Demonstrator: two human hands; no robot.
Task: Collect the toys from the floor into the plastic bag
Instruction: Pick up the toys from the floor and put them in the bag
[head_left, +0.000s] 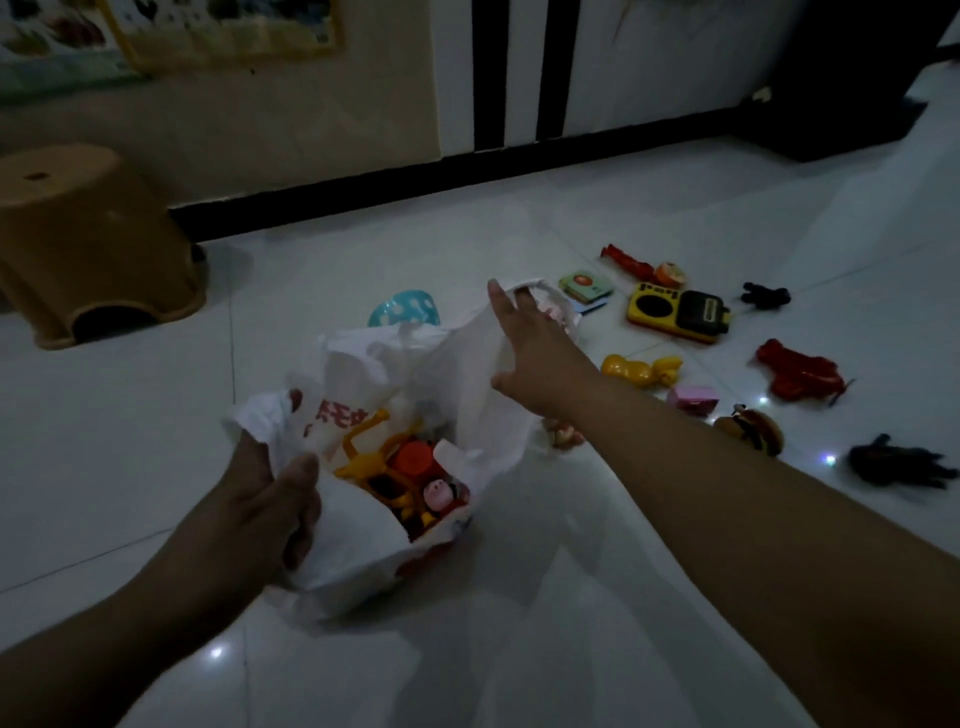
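Two hands work the white plastic bag (363, 525) at the middle of the floor (571, 649). The left hand (260, 512) has its fingers (304, 486) closed on the bag's near rim, bunching the film. The right hand (524, 353) is spread wide, palm down, its fingers (501, 304) hooked under the far handle loop and lifting that side, so the mouth gapes upward between the two hands. Inside lie an orange-yellow frame toy (371, 457), a round red piece (413, 457) and a small pink figure (436, 491). The uncollected toys all lie to the right of the bag, beyond the right forearm: a yellow figure (641, 369) nearest, lying on its side with its long axis running left to right, then a pink block (693, 400), a burger toy (750, 431), a yellow radio (678, 312), a small book (587, 288), a red figure (797, 369) and dark figures farther out. A blue dotted ball (408, 309) sits just behind the bag. The right hand is plainly the nearer one to the scatter, so it would likely let go of the handle and reach rightward for the yellow figure, while the left keeps the mouth open. A tan stool (93, 239) stands well apart, at left.
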